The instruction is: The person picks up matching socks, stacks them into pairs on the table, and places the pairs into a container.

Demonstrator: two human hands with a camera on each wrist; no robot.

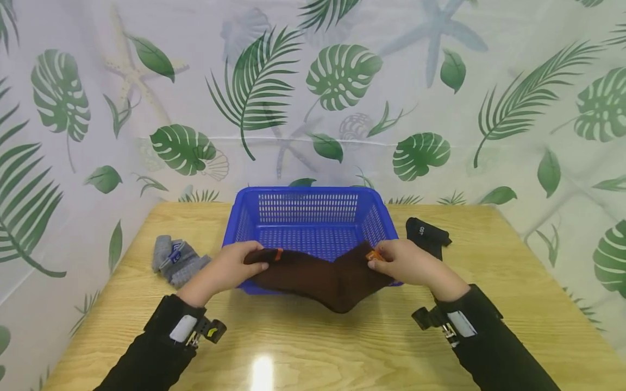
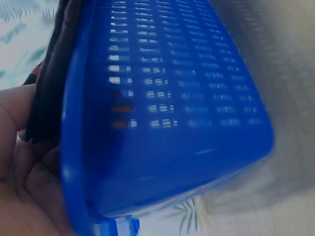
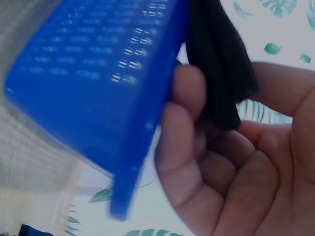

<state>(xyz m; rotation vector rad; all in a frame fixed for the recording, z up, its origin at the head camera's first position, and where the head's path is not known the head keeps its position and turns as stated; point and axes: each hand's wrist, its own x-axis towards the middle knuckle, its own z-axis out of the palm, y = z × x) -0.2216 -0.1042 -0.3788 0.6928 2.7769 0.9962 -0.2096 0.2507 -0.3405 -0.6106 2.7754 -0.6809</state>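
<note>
A dark brown sock (image 1: 313, 277) with orange marks hangs stretched across the front of a blue plastic basket (image 1: 305, 190). One end is pinched by my left hand (image 1: 230, 266), the other by my right hand (image 1: 408, 266). Its middle sags below the basket's front rim. In the left wrist view, the dark cloth (image 2: 54, 73) lies against the rim beside my fingers. The right wrist view shows the folded cloth end (image 3: 216, 64) between thumb and fingers, with the fingertips close to the basket rim.
A bunch of grey socks (image 1: 178, 260) with a blue label lies left of the basket. Black socks (image 1: 426, 236) lie to its right. All rest on a wooden table (image 1: 313, 353), with a leaf-patterned sheet (image 1: 313, 81) behind.
</note>
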